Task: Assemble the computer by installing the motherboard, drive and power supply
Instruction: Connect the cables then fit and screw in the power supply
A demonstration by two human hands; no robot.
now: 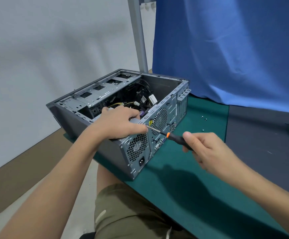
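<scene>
An open grey computer case (81, 123) lies on its side on the green mat (183, 178), its rear panel facing me. The power supply (136, 149) sits in the near corner, its vent grille and power socket showing. My left hand (118, 124) rests on top of the power supply, fingers curled over the case's rear edge, fingertips by the screwdriver tip. My right hand (207, 150) grips the black and orange screwdriver (171, 136), whose shaft points at the rear panel's upper edge. Cables and the drive cage (99, 92) show inside.
Three small loose screws (203, 119) lie on the mat to the right of the case. A blue cloth (235, 49) hangs behind, over a dark table surface (264, 140). A grey post (138, 31) stands behind the case. The case overhangs the table's left edge above my knee.
</scene>
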